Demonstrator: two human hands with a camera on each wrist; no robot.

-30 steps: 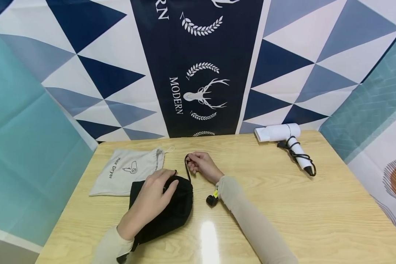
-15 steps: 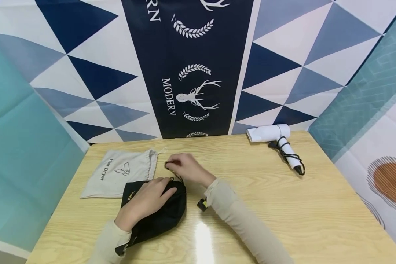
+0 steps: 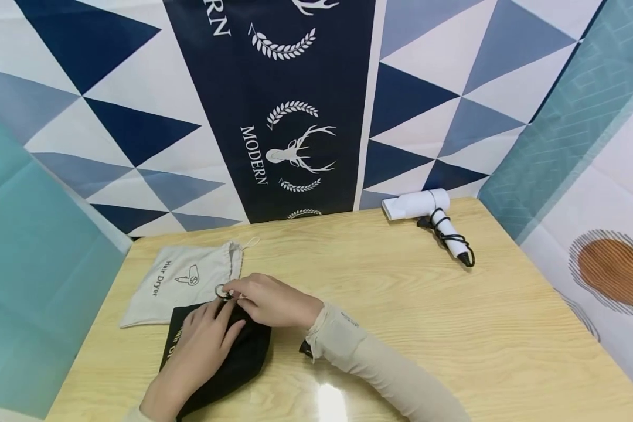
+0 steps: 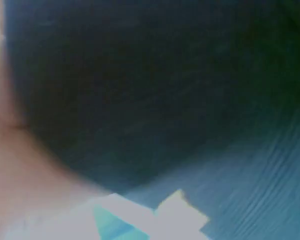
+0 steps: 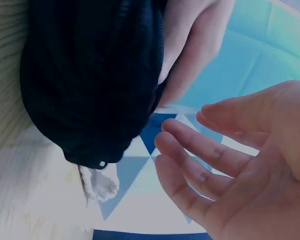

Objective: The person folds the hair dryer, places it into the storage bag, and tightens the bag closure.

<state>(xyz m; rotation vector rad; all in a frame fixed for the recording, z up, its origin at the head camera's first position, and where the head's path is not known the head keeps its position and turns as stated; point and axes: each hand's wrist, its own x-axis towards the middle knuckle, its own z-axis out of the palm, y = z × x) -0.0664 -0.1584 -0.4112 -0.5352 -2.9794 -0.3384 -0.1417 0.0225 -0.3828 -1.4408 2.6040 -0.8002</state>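
Observation:
My left hand (image 3: 206, 337) lies spread over a black drawstring pouch (image 3: 250, 351) with gold lettering, partly hidden beneath it. At the pouch's gathered end, the fingertips of my right hand (image 3: 274, 299) pinch its thin black drawstring (image 3: 221, 291), whose loop shows beyond them. The two hands meet there, the right fingers close by the left fingertips. From the right wrist, my right hand (image 5: 230, 165) shows thumb and index together, the other fingers loosely bent, beside the dark pouch (image 5: 90, 75). Blurred black cloth (image 4: 115, 100) fills most of the left wrist view.
A light grey cloth bag (image 3: 184, 281) printed "Hair Dryer" lies flat at the back left, its near corner overlapped by the pouch. At the back right is a white hair dryer (image 3: 417, 205), its black cord wound round the handle. A patterned wall hanging closes off the wooden table's (image 3: 401, 328) far edge.
My right hand has carried the drawstring end leftward and down to the pouch, beside my left hand. The left hand stays on the pouch. The head view has shifted slightly.

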